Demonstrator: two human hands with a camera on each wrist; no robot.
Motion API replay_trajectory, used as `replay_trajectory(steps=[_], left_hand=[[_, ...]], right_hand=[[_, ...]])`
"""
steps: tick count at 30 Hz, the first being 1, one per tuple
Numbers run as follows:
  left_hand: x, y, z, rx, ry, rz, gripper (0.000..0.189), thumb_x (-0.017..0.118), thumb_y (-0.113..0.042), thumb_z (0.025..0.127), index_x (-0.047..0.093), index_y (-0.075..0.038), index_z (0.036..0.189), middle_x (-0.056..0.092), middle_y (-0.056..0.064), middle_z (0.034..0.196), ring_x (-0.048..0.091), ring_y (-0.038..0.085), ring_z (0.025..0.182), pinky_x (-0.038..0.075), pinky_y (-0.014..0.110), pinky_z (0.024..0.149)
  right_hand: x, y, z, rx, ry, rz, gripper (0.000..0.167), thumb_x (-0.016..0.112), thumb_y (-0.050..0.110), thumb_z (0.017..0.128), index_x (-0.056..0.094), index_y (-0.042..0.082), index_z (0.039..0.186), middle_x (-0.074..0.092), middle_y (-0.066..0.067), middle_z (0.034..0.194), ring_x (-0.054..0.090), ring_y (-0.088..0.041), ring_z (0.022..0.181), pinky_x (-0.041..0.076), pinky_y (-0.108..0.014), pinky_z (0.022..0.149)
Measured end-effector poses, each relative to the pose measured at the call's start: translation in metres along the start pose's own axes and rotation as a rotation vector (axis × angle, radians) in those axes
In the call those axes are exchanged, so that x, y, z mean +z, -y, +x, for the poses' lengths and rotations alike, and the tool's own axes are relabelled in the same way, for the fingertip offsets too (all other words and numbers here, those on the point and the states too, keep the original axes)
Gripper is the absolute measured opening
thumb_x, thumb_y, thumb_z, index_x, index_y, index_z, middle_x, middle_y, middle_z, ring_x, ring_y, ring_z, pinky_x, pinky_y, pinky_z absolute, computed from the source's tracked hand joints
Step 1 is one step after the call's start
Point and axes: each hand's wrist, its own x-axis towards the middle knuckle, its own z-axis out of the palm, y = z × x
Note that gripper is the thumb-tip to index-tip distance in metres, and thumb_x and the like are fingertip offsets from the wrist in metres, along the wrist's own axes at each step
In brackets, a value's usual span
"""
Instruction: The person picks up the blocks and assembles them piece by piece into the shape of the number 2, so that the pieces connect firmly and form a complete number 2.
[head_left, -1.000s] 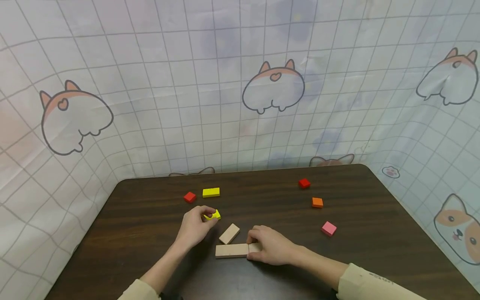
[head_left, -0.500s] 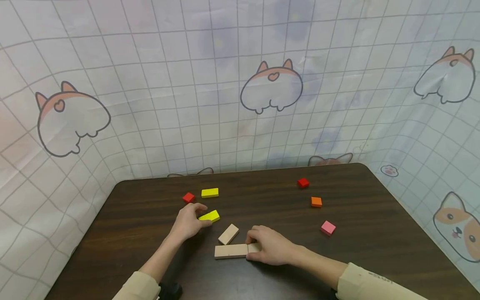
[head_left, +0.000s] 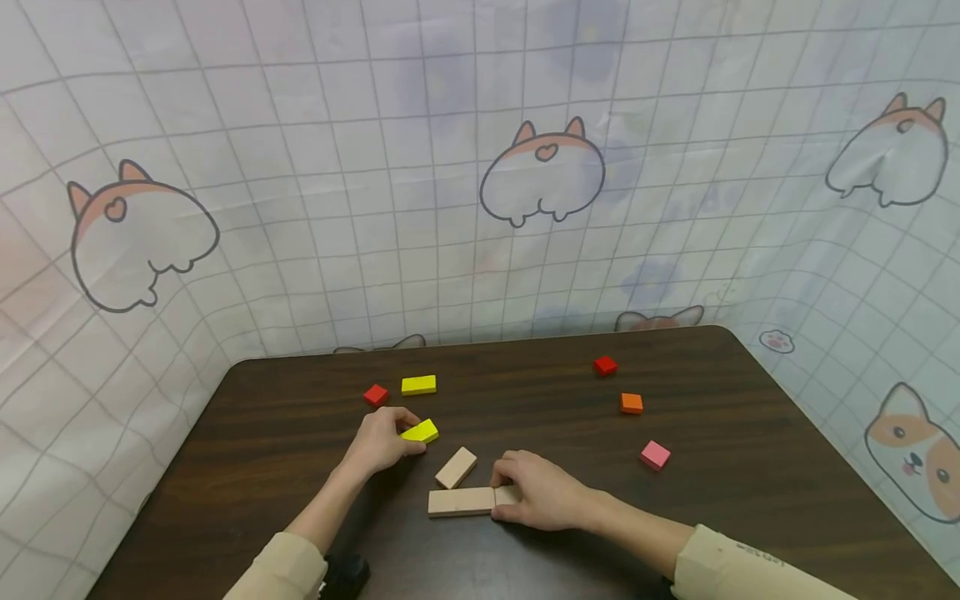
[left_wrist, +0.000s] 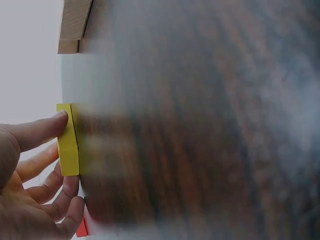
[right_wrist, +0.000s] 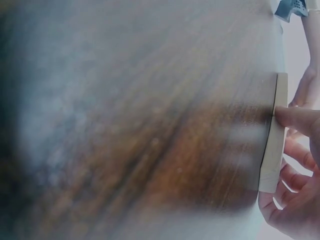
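Note:
My left hand (head_left: 380, 440) pinches a yellow wooden block (head_left: 422, 432) lying on the table; the left wrist view has the thumb on one side of this block (left_wrist: 69, 145) and fingers behind it. My right hand (head_left: 543, 492) grips a plain wood block (head_left: 507, 495) at the right end of a row, thumb on the near side and fingers on the far side. Its left neighbour, another plain block (head_left: 461, 502), lies end to end with it. A third plain block (head_left: 456, 467) rests at an angle just behind the row, between both hands.
Farther back on the dark table (head_left: 510, 400) lie a second yellow block (head_left: 418, 385) and a red block (head_left: 377, 395). To the right are a red block (head_left: 605, 366), an orange block (head_left: 632, 403) and a pink block (head_left: 655, 455). A patterned cloth (head_left: 375, 208) surrounds the table.
My left hand drew back slightly left, uncovering more of the yellow block, then its fingers closed in on it again. The right hand stays on the plain block.

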Motion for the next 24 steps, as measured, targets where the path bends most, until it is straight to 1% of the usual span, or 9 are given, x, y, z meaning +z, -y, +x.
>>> replay_trajectory(steps=[5,8,13,17,24], left_hand=[[-0.001,0.0,0.002,-0.004,0.006,-0.005,0.032,0.088,-0.01,0.08,0.076,-0.001,0.107,0.07,0.005,0.091,0.061,0.019,0.079,0.052,0.039,0.076],[0.0,0.001,0.003,0.007,0.007,-0.007,0.031,0.088,-0.01,0.08,0.075,0.0,0.107,0.07,0.005,0.091,0.061,0.019,0.078,0.052,0.038,0.075],[0.002,0.0,0.004,0.012,-0.005,-0.012,0.03,0.087,-0.01,0.082,0.075,0.001,0.107,0.07,0.006,0.092,0.06,0.019,0.078,0.051,0.037,0.073],[0.002,-0.004,0.006,0.013,-0.022,-0.011,0.03,0.086,-0.011,0.083,0.075,0.0,0.108,0.07,0.007,0.094,0.06,0.019,0.08,0.051,0.039,0.075],[0.001,-0.017,0.007,0.029,-0.056,-0.032,0.033,0.086,-0.013,0.083,0.073,0.001,0.11,0.07,0.009,0.098,0.059,0.021,0.082,0.05,0.039,0.077]], right_hand=[[0.0,0.0,0.0,-0.001,-0.007,-0.005,0.019,0.081,0.028,0.09,0.067,0.018,0.098,0.057,0.01,0.095,0.049,-0.005,0.084,0.045,-0.024,0.071],[0.0,0.001,-0.001,0.005,-0.003,0.001,0.019,0.082,0.027,0.09,0.067,0.018,0.097,0.056,0.01,0.095,0.049,-0.005,0.084,0.045,-0.024,0.071],[-0.001,0.002,-0.001,0.009,0.002,0.009,0.02,0.082,0.027,0.089,0.067,0.018,0.097,0.056,0.01,0.095,0.049,-0.006,0.084,0.044,-0.024,0.071],[-0.001,0.001,-0.001,0.006,0.001,0.008,0.019,0.082,0.028,0.089,0.067,0.018,0.097,0.056,0.01,0.095,0.049,-0.005,0.084,0.044,-0.024,0.071],[0.001,-0.001,-0.001,-0.007,-0.003,0.007,0.019,0.082,0.028,0.09,0.067,0.018,0.097,0.056,0.011,0.095,0.049,-0.005,0.083,0.044,-0.024,0.069]])
